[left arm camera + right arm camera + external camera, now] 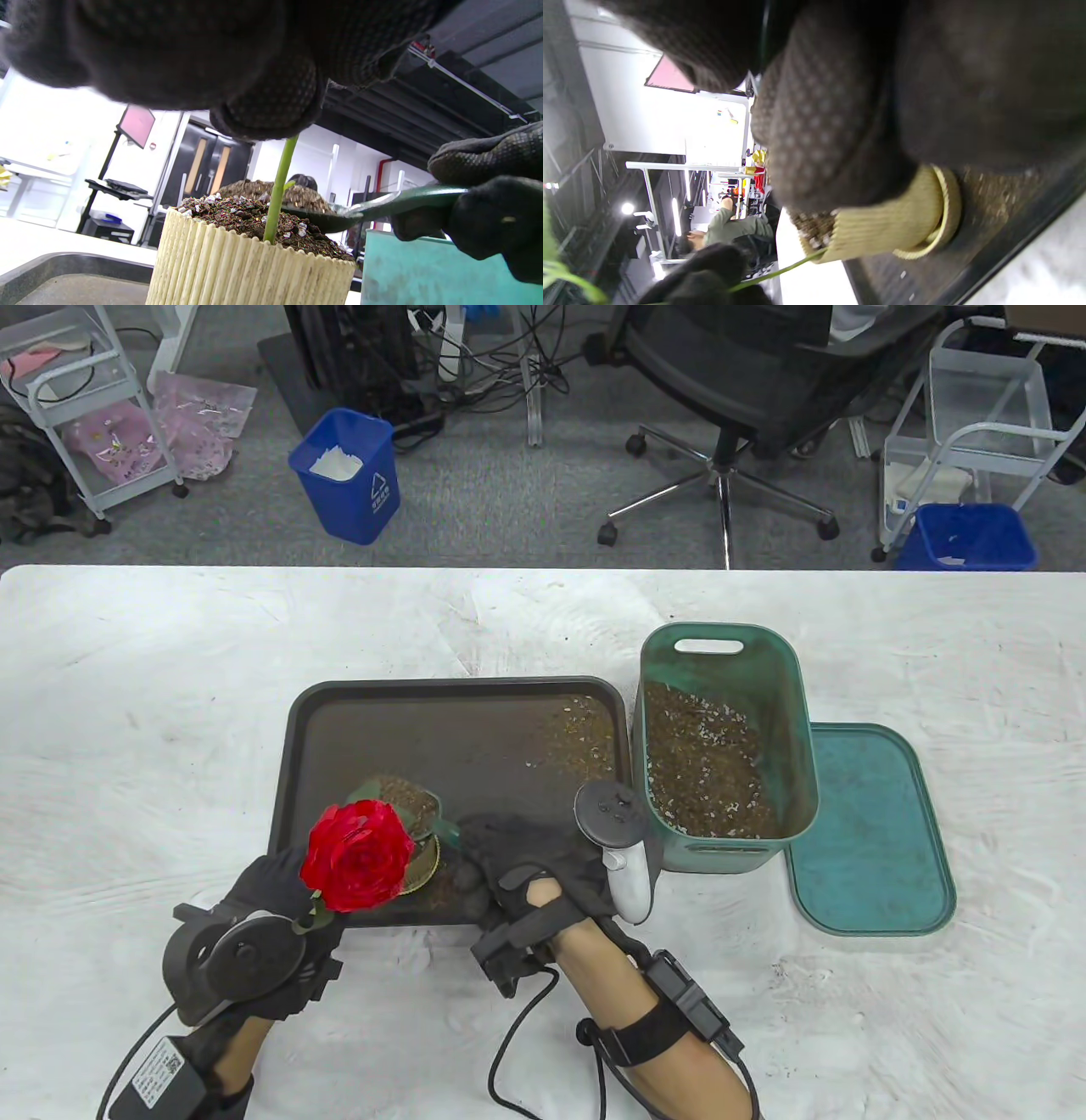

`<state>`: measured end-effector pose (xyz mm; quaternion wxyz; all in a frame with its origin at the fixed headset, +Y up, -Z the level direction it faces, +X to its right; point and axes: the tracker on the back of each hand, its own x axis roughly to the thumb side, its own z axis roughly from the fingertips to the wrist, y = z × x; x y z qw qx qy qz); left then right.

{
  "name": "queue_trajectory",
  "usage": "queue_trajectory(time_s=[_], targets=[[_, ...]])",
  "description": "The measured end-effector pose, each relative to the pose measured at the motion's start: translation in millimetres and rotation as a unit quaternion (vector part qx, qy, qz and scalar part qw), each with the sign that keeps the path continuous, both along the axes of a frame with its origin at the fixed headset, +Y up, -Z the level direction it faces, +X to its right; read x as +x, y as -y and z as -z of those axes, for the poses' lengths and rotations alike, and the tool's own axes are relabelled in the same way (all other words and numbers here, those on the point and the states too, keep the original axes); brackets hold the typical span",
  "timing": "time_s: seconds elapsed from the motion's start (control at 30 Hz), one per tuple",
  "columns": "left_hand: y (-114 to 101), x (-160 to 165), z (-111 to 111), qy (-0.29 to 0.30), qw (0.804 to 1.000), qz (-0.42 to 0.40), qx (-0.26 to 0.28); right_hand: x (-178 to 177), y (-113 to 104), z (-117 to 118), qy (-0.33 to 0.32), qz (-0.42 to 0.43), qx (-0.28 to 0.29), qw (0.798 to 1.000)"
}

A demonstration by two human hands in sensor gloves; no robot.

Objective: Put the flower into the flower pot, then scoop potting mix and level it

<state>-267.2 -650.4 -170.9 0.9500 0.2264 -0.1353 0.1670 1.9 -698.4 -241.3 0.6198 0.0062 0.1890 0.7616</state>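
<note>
Red petals dominate the table view: a rose (358,855) stands over a ribbed flower pot (424,865) at the near edge of a dark tray (475,729) on the white desk (153,712), its stem pinched by the left hand (267,891), apparently to keep the flower upright while mix goes in. The right hand (517,857) reaches in from beside a green bin (721,746) of potting mix, whose lid (865,831) lies just to its right; loose mix is scattered in the tray's far corner. In the left wrist view, gloved fingers (271,106) grip the green stem (278,190), which is rooted in heaped soil (250,216) inside the cream pot, while the right hand curls round the handle of a green scoop (360,209) whose loaded blade sits at the pot's rim, seemingly about to tip. In the right wrist view, tilted on its side, the dark glove fills most of the frame; the pot stands on a saucer (946,212) in the tray, with the stem leading off towards the left hand's glove.
</note>
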Motion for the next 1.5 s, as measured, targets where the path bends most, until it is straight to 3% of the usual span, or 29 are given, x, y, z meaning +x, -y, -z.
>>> queue_trajectory(time_s=[0.07, 0.13, 0.33, 0.4, 0.73, 0.83, 1.07, 1.2, 1.37, 1.5], targets=[[-0.1, -0.1, 0.1, 0.000, 1.000, 0.000, 0.000, -1.0, -3.1, -1.1, 0.007, -0.045, 0.044, 0.998], [-0.2, -0.4, 0.0, -0.001, 1.000, 0.001, 0.000, -6.0, -10.3, -6.4, 0.015, -0.122, 0.129, 0.984], [0.1, -0.5, 0.2, -0.002, 1.000, -0.003, -0.001, -29.2, -30.4, -27.4, 0.004, -0.291, 0.309, 0.906], [0.1, -0.8, 0.3, -0.003, 1.000, -0.004, -0.001, -34.3, -30.5, -32.5, 0.004, -0.317, 0.343, 0.884], [-0.3, -1.1, 0.4, -0.005, 1.000, -0.003, 0.000, -47.6, -25.9, -46.2, 0.000, -0.361, 0.447, 0.818], [-0.4, -1.0, 0.4, -0.004, 1.000, -0.001, 0.000, -48.5, -26.2, -50.2, 0.015, -0.395, 0.481, 0.782], [-0.5, -0.3, 0.0, 0.000, 1.000, 0.004, 0.001, -35.6, -40.2, -48.7, 0.051, -0.397, 0.512, 0.760], [-0.5, 0.2, -0.2, 0.000, 1.000, 0.005, 0.002, -8.4, -69.4, -42.3, 0.077, -0.373, 0.504, 0.776], [-0.5, 0.6, -0.3, 0.000, 1.000, 0.006, 0.002, 51.6, -132.8, -37.7, 0.126, -0.466, 0.515, 0.709], [-0.3, 0.9, -0.4, 0.000, 1.000, 0.006, 0.002, 110.4, -169.5, -10.0, 0.164, -0.560, 0.422, 0.694]])
